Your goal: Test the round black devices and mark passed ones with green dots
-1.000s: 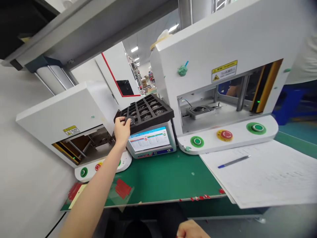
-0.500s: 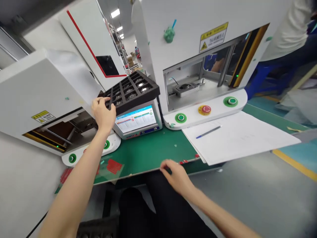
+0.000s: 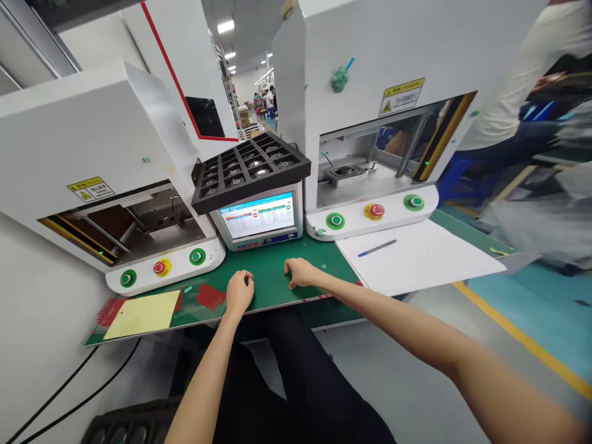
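My left hand [image 3: 240,292] is over the green tabletop [image 3: 271,290] near its front edge. Its fingers are curled in, and a dark spot shows at the fingertips, too small to name. My right hand [image 3: 301,273] is a short way to the right, fingers bent and thumb apart, with nothing visible between them. Behind both hands stands a monitor [image 3: 259,216] with a lit screen. A black compartment tray [image 3: 252,188] rests on top of it, tilted toward me, with small round parts in its cells.
White press machines flank the monitor, with green buttons [image 3: 335,221] and red stop buttons [image 3: 377,211]. A blue pen [image 3: 378,248] lies on white paper [image 3: 416,265]. Yellow paper [image 3: 143,314] is at left. Another tray [image 3: 134,419] sits low. A person in a white sleeve [image 3: 509,92] is at right.
My left hand has come away from the tray, down and toward me over the tabletop. My right hand has moved up and left from the table edge. The view has shifted, showing yellow paper at left.
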Demonstrator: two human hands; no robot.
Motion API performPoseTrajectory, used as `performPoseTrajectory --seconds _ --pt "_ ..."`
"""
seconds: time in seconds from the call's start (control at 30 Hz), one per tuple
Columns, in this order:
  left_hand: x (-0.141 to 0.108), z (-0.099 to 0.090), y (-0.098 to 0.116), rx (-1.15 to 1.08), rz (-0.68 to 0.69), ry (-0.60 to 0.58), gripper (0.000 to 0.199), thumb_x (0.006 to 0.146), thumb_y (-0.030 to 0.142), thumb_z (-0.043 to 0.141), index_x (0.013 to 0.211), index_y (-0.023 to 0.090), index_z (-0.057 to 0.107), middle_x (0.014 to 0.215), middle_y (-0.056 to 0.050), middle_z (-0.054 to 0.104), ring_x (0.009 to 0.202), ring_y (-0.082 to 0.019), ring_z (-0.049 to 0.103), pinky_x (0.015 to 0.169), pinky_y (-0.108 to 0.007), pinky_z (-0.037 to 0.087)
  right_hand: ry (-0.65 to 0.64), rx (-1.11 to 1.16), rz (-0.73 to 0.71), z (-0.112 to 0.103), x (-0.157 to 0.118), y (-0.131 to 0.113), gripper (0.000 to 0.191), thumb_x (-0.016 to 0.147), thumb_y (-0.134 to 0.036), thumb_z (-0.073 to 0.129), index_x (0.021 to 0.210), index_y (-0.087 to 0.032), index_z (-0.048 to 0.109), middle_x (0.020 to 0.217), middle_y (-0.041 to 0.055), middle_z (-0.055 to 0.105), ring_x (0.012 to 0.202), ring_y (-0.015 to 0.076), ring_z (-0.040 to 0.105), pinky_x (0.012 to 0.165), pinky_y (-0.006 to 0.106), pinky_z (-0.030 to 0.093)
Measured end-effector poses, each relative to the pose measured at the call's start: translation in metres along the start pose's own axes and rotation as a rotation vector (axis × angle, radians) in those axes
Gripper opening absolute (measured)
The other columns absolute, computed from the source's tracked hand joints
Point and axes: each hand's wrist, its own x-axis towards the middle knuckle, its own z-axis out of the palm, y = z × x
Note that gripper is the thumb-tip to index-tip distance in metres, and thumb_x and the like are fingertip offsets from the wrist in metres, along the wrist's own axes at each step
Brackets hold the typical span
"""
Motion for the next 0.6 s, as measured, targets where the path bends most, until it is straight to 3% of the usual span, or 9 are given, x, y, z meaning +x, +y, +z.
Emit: performPoseTrajectory --seconds 0.13,0.33,0.43,0.5,0.6 --pt "-0.001 0.025 0.002 0.005 -0.027 0.071 0.022 0.083 0.009 0.044 0.081 0.019 0.064 0.089 -0.010 0.067 0.087 -0.025 0.062 0.076 -0.034 0.048 0.126 0.039 0.047 -0.038 0.000 0.035 0.020 0.091 -0.032 0.061 0.097 -0.013 0.064 0.092 0.0024 0.067 0.078 0.0137 0.065 0.072 0.032 0.056" --pt "-0.003 0.042 0.004 0.006 0.002 0.137 0.021 0.083 0.012 0.042 0.081 0.018 0.062 0.086 -0.013 0.064 0.083 -0.029 0.057 0.076 -0.039 0.044 0.684 -0.015 0.265 -0.172 0.021 0.145 0.017 0.094 -0.020 0.052 0.098 -0.008 0.063 0.097 0.0106 0.068 0.092 0.0195 0.064 0.084 0.035 0.051" --pt "0.000 0.046 0.001 0.045 0.038 0.171 0.019 0.084 0.014 0.041 0.079 0.019 0.059 0.082 -0.011 0.063 0.078 -0.028 0.056 0.071 -0.037 0.043 0.844 0.015 0.278 -0.227 0.049 0.189 0.018 0.093 -0.025 0.056 0.103 -0.011 0.062 0.101 0.0069 0.066 0.092 0.0181 0.064 0.084 0.038 0.052" --pt "0.002 0.048 0.000 0.102 0.093 0.220 0.018 0.085 0.014 0.042 0.078 0.020 0.057 0.080 -0.009 0.062 0.075 -0.026 0.056 0.068 -0.035 0.043 0.896 0.066 0.233 -0.247 0.070 0.209 0.023 0.094 -0.031 0.055 0.107 -0.013 0.061 0.105 0.0061 0.065 0.093 0.0171 0.064 0.084 0.038 0.053" --pt "0.003 0.051 -0.001 0.170 0.168 0.286 0.015 0.085 0.012 0.043 0.080 0.020 0.055 0.078 -0.007 0.061 0.073 -0.023 0.055 0.066 -0.032 0.043 0.964 0.152 0.122 -0.259 0.099 0.225 0.035 0.097 -0.040 0.048 0.112 -0.012 0.060 0.113 0.0077 0.061 0.095 0.0157 0.064 0.087 0.036 0.052"
